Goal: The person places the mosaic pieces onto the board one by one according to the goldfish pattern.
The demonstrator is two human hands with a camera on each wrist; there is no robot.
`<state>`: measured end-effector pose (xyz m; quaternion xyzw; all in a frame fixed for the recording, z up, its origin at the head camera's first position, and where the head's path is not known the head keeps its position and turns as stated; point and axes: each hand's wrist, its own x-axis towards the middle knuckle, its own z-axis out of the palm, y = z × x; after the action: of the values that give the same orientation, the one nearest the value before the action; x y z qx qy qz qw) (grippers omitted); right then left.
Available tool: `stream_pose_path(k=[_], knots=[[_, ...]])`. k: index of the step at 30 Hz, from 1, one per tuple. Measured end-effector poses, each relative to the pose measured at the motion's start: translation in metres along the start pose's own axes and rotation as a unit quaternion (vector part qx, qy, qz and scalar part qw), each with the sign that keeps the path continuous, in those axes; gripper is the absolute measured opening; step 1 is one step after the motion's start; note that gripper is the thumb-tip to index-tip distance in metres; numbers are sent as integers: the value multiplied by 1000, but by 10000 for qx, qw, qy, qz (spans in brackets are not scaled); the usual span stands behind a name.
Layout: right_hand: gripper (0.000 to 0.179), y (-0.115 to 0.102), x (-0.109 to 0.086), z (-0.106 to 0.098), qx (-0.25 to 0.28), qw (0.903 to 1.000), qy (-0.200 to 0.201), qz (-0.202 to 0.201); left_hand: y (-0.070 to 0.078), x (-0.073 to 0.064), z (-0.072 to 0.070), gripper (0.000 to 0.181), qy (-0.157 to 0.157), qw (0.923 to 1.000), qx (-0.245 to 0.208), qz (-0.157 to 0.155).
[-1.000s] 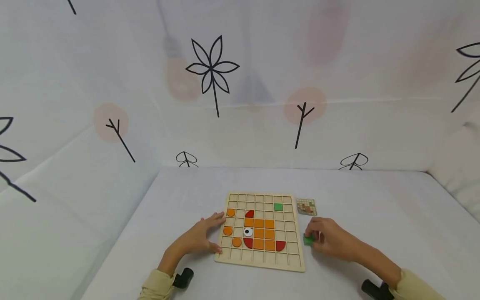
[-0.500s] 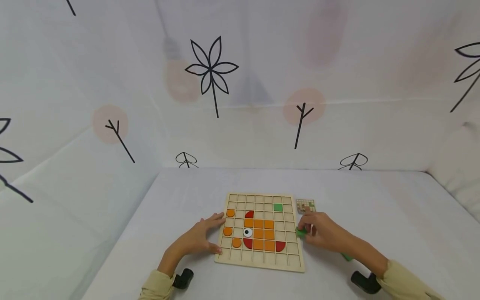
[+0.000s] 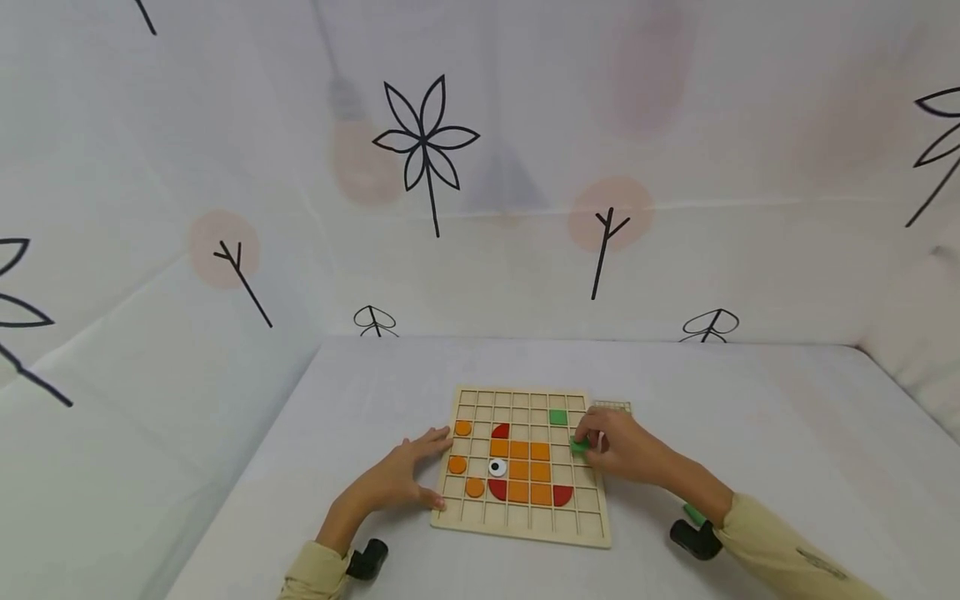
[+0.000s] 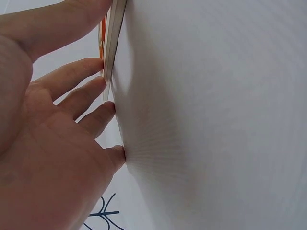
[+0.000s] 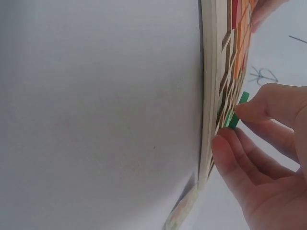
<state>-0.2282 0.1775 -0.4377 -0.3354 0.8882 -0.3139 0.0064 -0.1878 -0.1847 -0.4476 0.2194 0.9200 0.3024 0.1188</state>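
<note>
A wooden grid board [image 3: 517, 527] lies on the white table, bearing orange squares [image 3: 518, 471], red rounded pieces [image 3: 562, 496], orange discs [image 3: 457, 464], a white eye disc [image 3: 497, 467] and one green square [image 3: 558, 417]. My left hand [image 3: 401, 475] rests at the board's left edge, fingers spread; in the left wrist view the fingertips of the left hand [image 4: 62, 115] touch the edge. Over the board's right side, my right hand [image 3: 626, 446] pinches a green tile [image 3: 579, 446]. The right wrist view shows this green tile [image 5: 239, 109] held tilted between thumb and fingers, close above the grid.
A small pattern card [image 3: 615, 406] lies past the board's upper right corner, partly covered by the right hand. Another green piece [image 3: 693, 514] lies on the table under the right forearm. A patterned white cloth [image 3: 510, 275] hangs behind the table.
My right hand has carried the green tile from the table up and left over the board's right side. Its forearm uncovered another green piece. The left hand stays put.
</note>
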Motion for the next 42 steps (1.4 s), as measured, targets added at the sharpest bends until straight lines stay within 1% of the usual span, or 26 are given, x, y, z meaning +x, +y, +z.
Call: stream_pose_path(k=[4,7,12,17,20,22,26,30,33,36,42], knots=[[15,2,9,5,-84,9999,78,15,1,-1,0,83,13,10000,26,11],[14,2,16,8,-123,9998,136,-52,1,-1,0,83,15,10000,38,15],[13,0,25,14,-171,9997,110,-137,1,-1,0,83,12,10000,6,16],[10,-4,27,17,-582,9982,-23,-139,0,-1,0,84,13,10000,2,37],[10,-5,27,18,-825,9963,-18,-226,0,-1,0,83,26,10000,-3,26],[10,-5,26,18,-888,9956,22,-289,0,-1,0,83,28,10000,9,20],[10,-5,23,16,-793,9962,59,-347,-1,-1,0,83,23,10000,52,18],[11,-5,17,12,-638,9979,-59,-76,-1,0,1,84,27,10000,51,27],[12,-5,8,5,-614,9980,-171,45,-1,0,2,84,44,10000,39,55],[13,-4,-2,-3,-606,9978,-262,36,-1,0,2,84,51,9999,59,87],[15,1,-19,-15,-718,9962,-455,201,-2,0,2,85,41,10000,52,57]])
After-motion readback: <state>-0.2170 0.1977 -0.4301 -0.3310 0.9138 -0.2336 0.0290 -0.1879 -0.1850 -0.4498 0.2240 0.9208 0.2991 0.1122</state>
